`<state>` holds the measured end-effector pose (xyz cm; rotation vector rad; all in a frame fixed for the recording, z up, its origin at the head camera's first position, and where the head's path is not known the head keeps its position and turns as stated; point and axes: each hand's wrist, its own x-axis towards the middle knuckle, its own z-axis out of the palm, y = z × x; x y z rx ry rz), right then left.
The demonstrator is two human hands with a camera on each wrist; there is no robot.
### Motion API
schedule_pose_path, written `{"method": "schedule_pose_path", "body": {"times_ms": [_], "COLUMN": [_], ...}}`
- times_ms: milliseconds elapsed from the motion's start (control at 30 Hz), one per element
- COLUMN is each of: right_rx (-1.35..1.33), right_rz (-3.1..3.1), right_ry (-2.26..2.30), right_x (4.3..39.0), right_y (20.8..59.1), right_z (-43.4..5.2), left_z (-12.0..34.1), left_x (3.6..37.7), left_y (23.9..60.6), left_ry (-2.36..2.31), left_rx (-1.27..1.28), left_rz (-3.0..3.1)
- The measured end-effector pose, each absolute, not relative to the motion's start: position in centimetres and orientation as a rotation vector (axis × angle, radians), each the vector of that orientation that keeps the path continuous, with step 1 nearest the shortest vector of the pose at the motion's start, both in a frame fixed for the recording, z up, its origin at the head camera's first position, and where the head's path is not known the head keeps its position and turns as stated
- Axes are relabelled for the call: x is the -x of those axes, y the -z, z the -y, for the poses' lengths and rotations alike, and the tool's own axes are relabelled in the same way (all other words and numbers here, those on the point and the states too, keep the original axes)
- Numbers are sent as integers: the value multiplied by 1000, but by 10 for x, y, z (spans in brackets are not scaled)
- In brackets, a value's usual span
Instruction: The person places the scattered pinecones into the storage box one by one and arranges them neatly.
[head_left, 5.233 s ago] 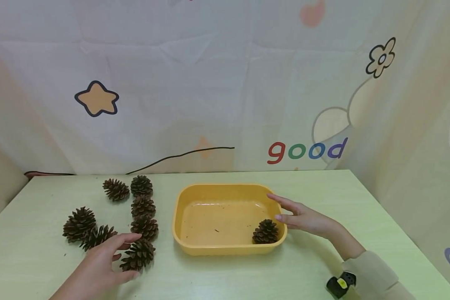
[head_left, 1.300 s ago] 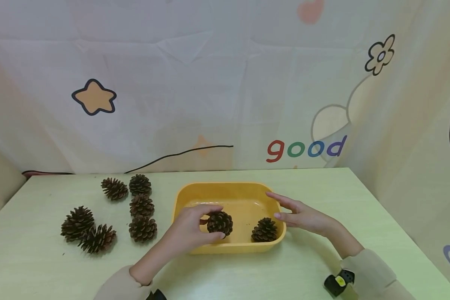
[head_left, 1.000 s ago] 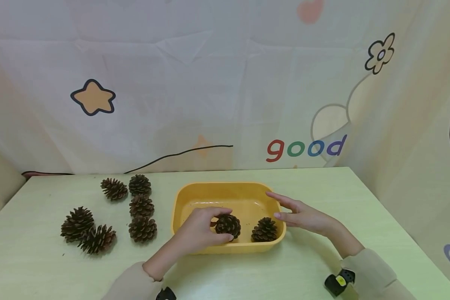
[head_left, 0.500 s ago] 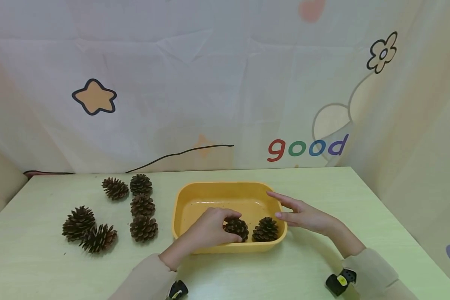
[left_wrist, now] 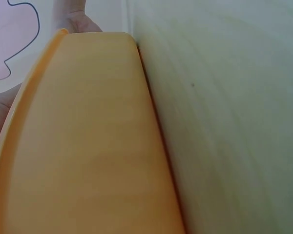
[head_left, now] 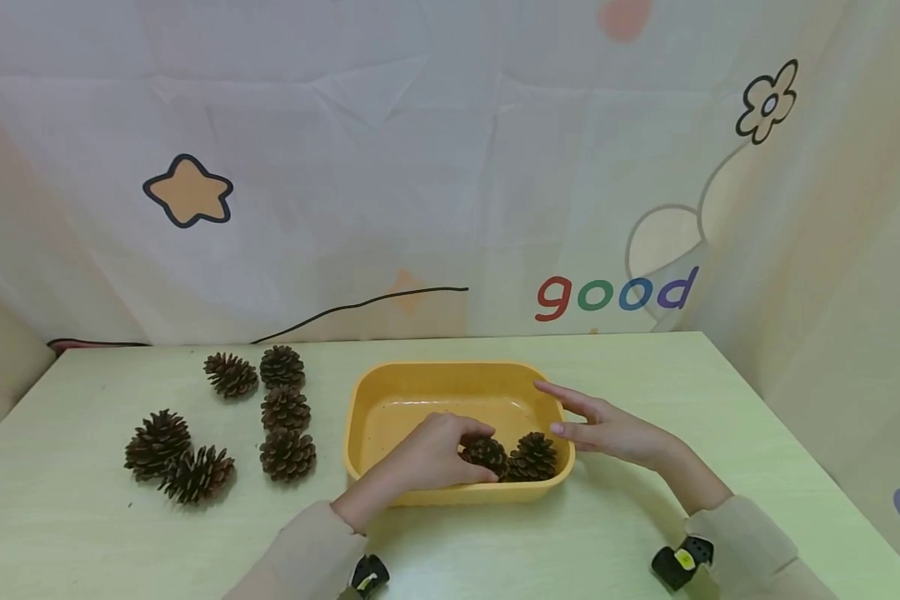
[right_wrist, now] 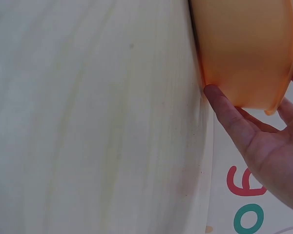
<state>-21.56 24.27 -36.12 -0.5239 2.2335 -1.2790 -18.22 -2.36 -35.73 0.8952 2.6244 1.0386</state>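
Note:
In the head view my left hand (head_left: 438, 452) holds a brown pine cone (head_left: 487, 457) low inside the yellow plastic tub (head_left: 405, 396), thumb and fingers on its sides. Right beside it, in the tub's near right corner, sits another pine cone (head_left: 534, 458). My right hand (head_left: 618, 431) lies against the tub's right end, with fairly straight fingers and the thumb at the rim. From the right wrist, one fingertip (right_wrist: 211, 90) shows low on the outer wall. The left wrist view is mostly filled by the tub's near outside wall (left_wrist: 93, 131).
Left of the tub, three pine cones (head_left: 285, 408) stand in a column on the pale table (head_left: 157, 550). Another pine cone (head_left: 231, 375) lies at the back, and a pair of pine cones (head_left: 176, 458) sits farther left. A printed curtain (head_left: 420, 167) hangs behind the table.
My left hand took the nearest pine cone of the left column, carried it into the tub, then slid it right and lowered it beside the other one. My right hand has stayed at the tub's end.

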Motion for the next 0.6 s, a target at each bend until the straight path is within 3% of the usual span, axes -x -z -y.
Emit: {"method": "schedule_pose_path", "body": {"times_ms": [600], "right_rx": [527], "right_rz": [-2232], "right_ry": [1283], "right_x": [217], "right_y": [363], "right_z": [-243], "left_z": [22], "left_x": [183], "left_y": [353], "left_ry": [-1020], "left_rx": [-866], "left_rz": [-2521]}}
